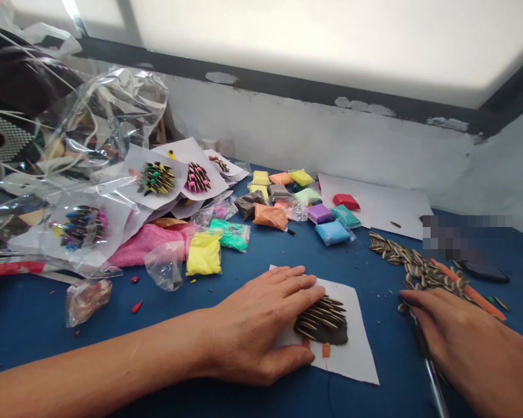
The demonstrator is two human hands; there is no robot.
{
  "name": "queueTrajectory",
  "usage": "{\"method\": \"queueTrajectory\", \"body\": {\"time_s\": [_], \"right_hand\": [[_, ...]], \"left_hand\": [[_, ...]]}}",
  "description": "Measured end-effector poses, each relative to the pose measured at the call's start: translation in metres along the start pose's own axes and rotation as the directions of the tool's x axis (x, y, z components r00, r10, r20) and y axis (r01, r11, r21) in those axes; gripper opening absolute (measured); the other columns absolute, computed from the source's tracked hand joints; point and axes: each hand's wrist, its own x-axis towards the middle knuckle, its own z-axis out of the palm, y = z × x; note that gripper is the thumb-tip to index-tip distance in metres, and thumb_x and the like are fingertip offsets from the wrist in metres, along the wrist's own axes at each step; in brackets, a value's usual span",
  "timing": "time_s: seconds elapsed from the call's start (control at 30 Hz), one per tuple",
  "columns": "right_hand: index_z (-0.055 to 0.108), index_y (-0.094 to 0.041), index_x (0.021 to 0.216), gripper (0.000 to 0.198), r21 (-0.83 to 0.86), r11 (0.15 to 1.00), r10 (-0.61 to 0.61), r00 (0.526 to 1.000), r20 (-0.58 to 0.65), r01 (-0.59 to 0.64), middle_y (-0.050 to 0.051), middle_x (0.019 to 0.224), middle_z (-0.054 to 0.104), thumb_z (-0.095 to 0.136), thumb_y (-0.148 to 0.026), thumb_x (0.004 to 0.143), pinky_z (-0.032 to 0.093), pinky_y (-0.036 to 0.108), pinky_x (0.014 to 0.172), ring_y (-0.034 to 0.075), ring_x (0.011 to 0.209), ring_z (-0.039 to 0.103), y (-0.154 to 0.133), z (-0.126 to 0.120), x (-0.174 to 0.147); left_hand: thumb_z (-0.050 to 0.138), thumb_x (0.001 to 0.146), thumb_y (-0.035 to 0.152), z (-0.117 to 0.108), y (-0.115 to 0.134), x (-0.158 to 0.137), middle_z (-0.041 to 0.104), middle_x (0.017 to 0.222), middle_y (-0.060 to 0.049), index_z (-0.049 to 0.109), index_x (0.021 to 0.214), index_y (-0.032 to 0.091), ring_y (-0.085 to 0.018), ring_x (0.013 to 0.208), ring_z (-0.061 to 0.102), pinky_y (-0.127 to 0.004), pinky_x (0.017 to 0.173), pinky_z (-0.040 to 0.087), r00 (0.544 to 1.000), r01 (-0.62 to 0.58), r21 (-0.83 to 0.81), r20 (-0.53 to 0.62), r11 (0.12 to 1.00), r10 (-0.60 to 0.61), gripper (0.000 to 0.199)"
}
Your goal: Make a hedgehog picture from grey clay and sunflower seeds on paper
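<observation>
My left hand (265, 325) lies with fingers stretched out over a white sheet of paper (357, 360), holding it down. Partly under these fingers is a dark clay shape (331, 334) stuck with rows of striped sunflower seeds (320, 313); two small orange clay bits (326, 350) sit along its lower edge. My right hand (466, 342) is at the near end of a seed pile (418, 267), thumb and forefinger drawn together at a sunflower seed (402, 307). Beside that thumb runs a slim black-and-silver pen-like tool (431, 377); its tip is hidden by the fingers.
Several coloured clay packets (270, 216) cluster at the back middle, with a yellow packet (204, 253) nearer. Finished seed-and-clay pieces on paper (157, 177) and clear plastic bags (113, 110) crowd the left. An orange strip (492, 307) lies right of the seeds.
</observation>
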Motion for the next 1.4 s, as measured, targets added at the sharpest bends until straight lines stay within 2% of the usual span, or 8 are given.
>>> {"method": "queueTrajectory", "body": {"time_s": [0.2,0.37,0.67,0.87,1.0,1.1,1.27,1.4], "right_hand": [[0.078,-0.028,0.089,0.043,0.049,0.997,-0.054,0.998,0.012,0.054,0.003,0.095,0.078,0.038,-0.044,0.089,0.059,0.042,0.062,0.026,0.08,0.075,0.007,0.005,-0.002],[0.077,-0.03,0.079,0.039,0.075,0.986,-0.143,0.988,-0.062,0.147,0.002,0.083,0.077,0.041,-0.041,0.088,0.053,0.034,0.044,0.023,0.067,0.074,0.005,0.001,0.002],[0.066,-0.026,0.066,0.05,0.123,0.954,-0.262,0.959,-0.113,0.275,0.005,0.073,0.07,0.032,-0.052,0.092,0.054,0.038,0.06,0.022,0.064,0.067,0.005,-0.003,0.015],[0.065,-0.024,0.085,0.031,0.151,0.956,-0.231,0.962,-0.144,0.252,0.004,0.08,0.072,0.043,-0.042,0.096,0.052,0.03,0.058,0.019,0.068,0.069,-0.012,-0.01,0.002],[0.064,-0.026,0.086,0.026,0.425,0.876,-0.201,0.973,-0.112,0.23,-0.001,0.074,0.07,0.05,-0.046,0.095,0.051,0.022,0.05,0.013,0.057,0.065,-0.03,-0.016,-0.007],[0.066,-0.026,0.087,0.022,0.542,0.82,-0.195,0.98,-0.032,0.181,-0.002,0.076,0.071,0.052,-0.043,0.094,0.053,0.019,0.052,0.012,0.059,0.066,-0.037,-0.016,-0.011],[0.068,-0.028,0.096,0.012,0.581,0.776,-0.311,0.95,0.013,0.246,-0.003,0.086,0.073,0.058,-0.034,0.093,0.056,0.016,0.062,0.012,0.072,0.071,-0.035,-0.009,-0.014],[0.068,-0.03,0.098,0.011,0.579,0.772,-0.306,0.952,-0.023,0.263,-0.004,0.086,0.073,0.058,-0.031,0.093,0.055,0.015,0.062,0.011,0.072,0.07,-0.037,-0.008,-0.015]], "left_hand": [[0.067,0.086,0.034,0.0,0.0,0.001,0.043,0.153,-0.013,0.04,0.147,0.016,-0.031,0.146,0.03,-0.05,0.121,0.023,1.0,-0.004,-0.001,0.001,1.0,0.004,0.07],[0.067,0.086,0.036,0.001,0.0,0.0,0.043,0.153,-0.013,0.04,0.148,0.016,-0.031,0.147,0.03,-0.051,0.12,0.024,1.0,0.002,0.007,0.006,1.0,-0.002,0.07],[0.068,0.085,0.035,0.001,0.0,0.0,0.042,0.153,-0.013,0.04,0.148,0.016,-0.031,0.147,0.029,-0.05,0.121,0.022,1.0,0.006,0.004,0.01,1.0,-0.006,0.071],[0.066,0.086,0.036,0.001,0.001,0.0,0.041,0.154,-0.013,0.039,0.149,0.017,-0.031,0.147,0.028,-0.051,0.121,0.022,1.0,0.018,0.003,0.016,1.0,-0.018,0.071],[0.065,0.087,0.035,0.001,0.0,0.001,0.041,0.154,-0.012,0.039,0.149,0.019,-0.031,0.147,0.029,-0.052,0.12,0.023,1.0,0.021,-0.001,0.017,1.0,-0.021,0.07],[0.065,0.087,0.035,0.0,0.001,0.001,0.041,0.154,-0.012,0.039,0.148,0.018,-0.03,0.147,0.029,-0.051,0.121,0.023,1.0,0.024,0.006,0.019,1.0,-0.024,0.069],[0.065,0.087,0.035,0.0,0.002,0.0,0.041,0.154,-0.012,0.039,0.148,0.017,-0.029,0.148,0.028,-0.049,0.121,0.022,0.999,0.026,0.023,0.033,0.999,-0.026,0.069],[0.065,0.087,0.035,0.0,0.001,0.0,0.04,0.155,-0.012,0.039,0.148,0.017,-0.029,0.148,0.028,-0.049,0.121,0.022,0.999,0.021,0.03,0.032,0.999,-0.022,0.069]]}}
